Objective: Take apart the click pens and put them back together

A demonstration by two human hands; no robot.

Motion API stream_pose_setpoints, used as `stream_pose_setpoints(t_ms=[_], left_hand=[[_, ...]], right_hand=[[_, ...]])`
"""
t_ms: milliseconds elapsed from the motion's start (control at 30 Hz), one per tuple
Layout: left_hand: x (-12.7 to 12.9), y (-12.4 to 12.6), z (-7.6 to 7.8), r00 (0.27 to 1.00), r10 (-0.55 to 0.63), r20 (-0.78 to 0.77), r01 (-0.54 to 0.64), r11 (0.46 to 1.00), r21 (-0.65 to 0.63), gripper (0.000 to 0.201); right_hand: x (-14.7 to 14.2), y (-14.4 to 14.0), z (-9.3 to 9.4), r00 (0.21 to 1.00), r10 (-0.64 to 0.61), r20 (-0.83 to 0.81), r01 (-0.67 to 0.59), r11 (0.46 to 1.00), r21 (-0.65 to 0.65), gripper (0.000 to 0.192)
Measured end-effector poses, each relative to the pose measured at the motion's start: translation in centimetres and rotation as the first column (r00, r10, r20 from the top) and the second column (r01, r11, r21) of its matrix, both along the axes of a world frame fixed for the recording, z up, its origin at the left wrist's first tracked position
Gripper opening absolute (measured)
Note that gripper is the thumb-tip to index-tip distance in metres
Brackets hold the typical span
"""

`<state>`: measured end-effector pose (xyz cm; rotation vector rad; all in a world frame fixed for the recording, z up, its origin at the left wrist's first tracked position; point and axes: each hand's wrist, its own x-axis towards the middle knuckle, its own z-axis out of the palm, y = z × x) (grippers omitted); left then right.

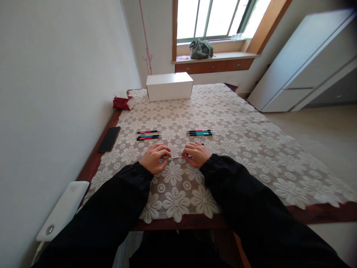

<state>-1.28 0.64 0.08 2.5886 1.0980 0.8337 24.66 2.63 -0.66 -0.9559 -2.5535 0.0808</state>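
A thin white rod (pixel 176 157) lies level between my two hands, just above or on the lace tablecloth (pixel 173 208). My left hand (pixel 155 158) is closed on its left end, with fingertips and thumb pinched together. The right end is pinched by my right hand (pixel 196 154), whose fingers cover it. A small dark tip shows behind the right knuckles; what it belongs to is hidden. Beyond my left hand lie a red-and-black pen (pixel 147 131) and a close pair of teal and red pens (pixel 148 137). Several red and teal pens (pixel 200 133) lie side by side beyond my right hand.
At the table's far end stands a white box (pixel 170 87). Along the left edge are a red packet (pixel 123 103), a dark phone (pixel 109 139) and a white power strip or charger (pixel 63 210) with a cable. A wall borders the left side.
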Motion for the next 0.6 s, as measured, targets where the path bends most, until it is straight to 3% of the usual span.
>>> stream_pose_setpoints(t_ms=[433, 600], left_hand=[[0.22, -0.13, 0.24, 0.999, -0.036, -0.017, 0.036, 0.999, -0.036, 0.021], [0.08, -0.16, 0.46, 1.0, 0.01, -0.022, -0.011, 0.999, -0.037, 0.017]], right_hand=[[0.0, 0.0, -0.08, 1.0, 0.011, 0.005, -0.011, 1.0, -0.018, 0.015], [0.08, 0.05, 0.1, 0.988, -0.13, -0.079, 0.132, 0.991, 0.03, 0.017]])
